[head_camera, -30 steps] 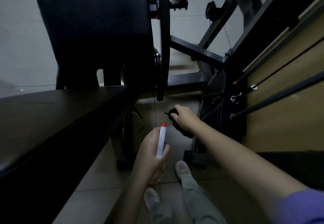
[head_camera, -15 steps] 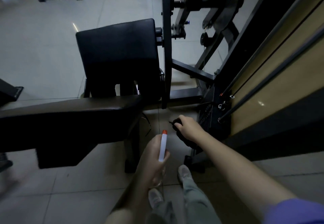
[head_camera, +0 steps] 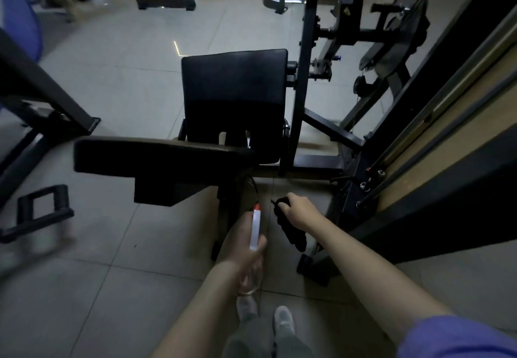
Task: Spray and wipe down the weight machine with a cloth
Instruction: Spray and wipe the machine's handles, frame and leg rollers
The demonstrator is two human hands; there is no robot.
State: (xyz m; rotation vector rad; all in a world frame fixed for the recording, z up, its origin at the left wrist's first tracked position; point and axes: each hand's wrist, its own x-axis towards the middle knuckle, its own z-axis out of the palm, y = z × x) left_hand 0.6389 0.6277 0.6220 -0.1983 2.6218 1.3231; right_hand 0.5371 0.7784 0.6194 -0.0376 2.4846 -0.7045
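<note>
We see the left hand [head_camera: 246,243] curled round a spray bottle [head_camera: 255,229], the right hand [head_camera: 299,212] beside it clutching a dark cloth [head_camera: 291,234]. The weight machine [head_camera: 235,97] stands just beyond both hands, its seat pad [head_camera: 162,156] nearest; sprayed from here, mist could slick the floor [head_camera: 112,273]

Pale tiled floor [head_camera: 117,287] spreads below, with a blurred blue shape [head_camera: 25,21] at 10 o'clock, a slanted black frame [head_camera: 47,100] and black loop-shaped foot [head_camera: 42,212] at 9 o'clock, and a tan panel [head_camera: 458,142] at 3 o'clock.
</note>
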